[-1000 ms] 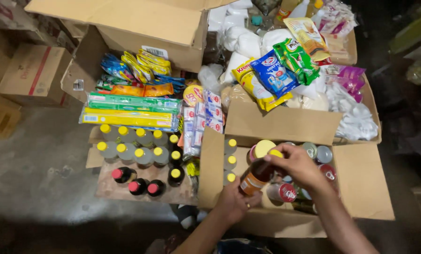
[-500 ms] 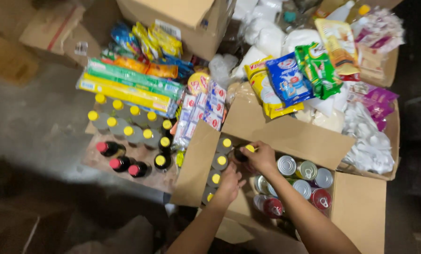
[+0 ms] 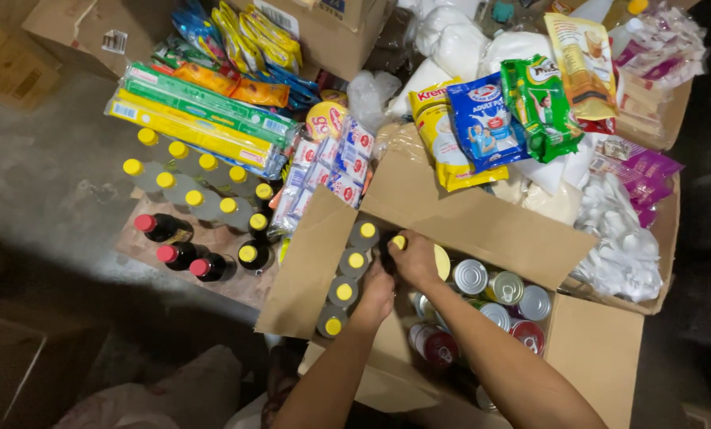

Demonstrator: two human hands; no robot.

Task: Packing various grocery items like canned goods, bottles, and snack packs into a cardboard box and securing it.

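A yellow-capped bottle, carried over from the cans, now sits gripped in our right hand; our left hand steadies it inside the box.

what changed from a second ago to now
The right hand carried the yellow-capped bottle from above the cans leftward and down into the row of bottles in the cardboard box. The left hand moved up beside it. Cans and floor bottles stayed put.
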